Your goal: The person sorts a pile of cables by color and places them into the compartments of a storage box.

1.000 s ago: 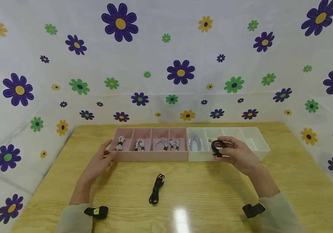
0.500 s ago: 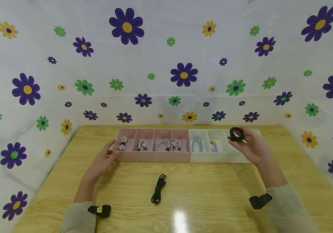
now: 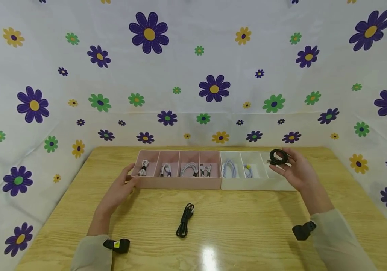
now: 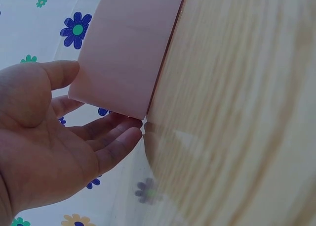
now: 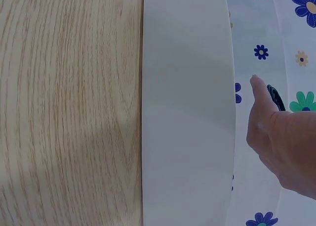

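My right hand [image 3: 298, 170] pinches a coiled black cable [image 3: 278, 163] above the right part of the white divided box [image 3: 257, 184]. In the right wrist view the hand [image 5: 284, 137] mostly hides that cable [image 5: 276, 97]. My left hand [image 3: 117, 191] touches the left end of the pink divided box [image 3: 179, 183]. In the left wrist view the thumb lies at the box's edge and relaxed fingers [image 4: 118, 144] rest against its end. A second black cable [image 3: 184, 221], bundled lengthwise, lies on the table in front of the boxes.
White cables, one bundle [image 3: 143, 168] at far left, lie in the pink compartments. Pale lavender cables [image 3: 229, 169] sit in the white box's two left compartments. Both boxes stand end to end on the wooden table [image 3: 146, 241]. A flowered cloth [image 3: 179, 67] hangs behind.
My right hand has carried the coiled cable rightward from above the white box's second compartment to its right part. The left hand stays at the pink box. The view has shifted slightly.
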Available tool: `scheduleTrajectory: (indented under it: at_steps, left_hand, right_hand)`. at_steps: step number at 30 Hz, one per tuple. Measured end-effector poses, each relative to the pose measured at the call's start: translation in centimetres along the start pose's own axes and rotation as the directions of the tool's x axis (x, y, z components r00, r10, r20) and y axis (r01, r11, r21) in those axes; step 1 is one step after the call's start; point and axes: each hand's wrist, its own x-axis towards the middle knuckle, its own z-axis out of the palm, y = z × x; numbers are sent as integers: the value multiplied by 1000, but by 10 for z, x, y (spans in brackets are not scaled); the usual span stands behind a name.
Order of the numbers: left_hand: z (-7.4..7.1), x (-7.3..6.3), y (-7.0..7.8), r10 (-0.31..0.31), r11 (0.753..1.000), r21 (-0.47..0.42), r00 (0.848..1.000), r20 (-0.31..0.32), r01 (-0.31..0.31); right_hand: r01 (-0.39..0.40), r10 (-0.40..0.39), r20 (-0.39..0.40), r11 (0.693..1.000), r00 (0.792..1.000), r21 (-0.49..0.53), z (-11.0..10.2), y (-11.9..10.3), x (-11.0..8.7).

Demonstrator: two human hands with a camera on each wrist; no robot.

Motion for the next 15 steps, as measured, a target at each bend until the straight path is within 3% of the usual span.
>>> scheduleTrajectory:
  at_steps: [5, 11, 15]
  left_hand:
    - [0, 0, 0, 0, 1000, 10, 1000, -1, 0]
    - [-1, 0, 2, 0, 1000, 16, 1000, -5, 0]
    - [0, -1, 2, -4, 1000, 7, 1000, -2, 4]
  right_hand:
    - [3, -8, -55, 996, 998, -86, 2, 2, 5]
    - [-5, -20, -101, 970, 995, -245, 8, 5, 11]
    - [-30, 0, -108, 959, 994, -280, 8, 8, 15]
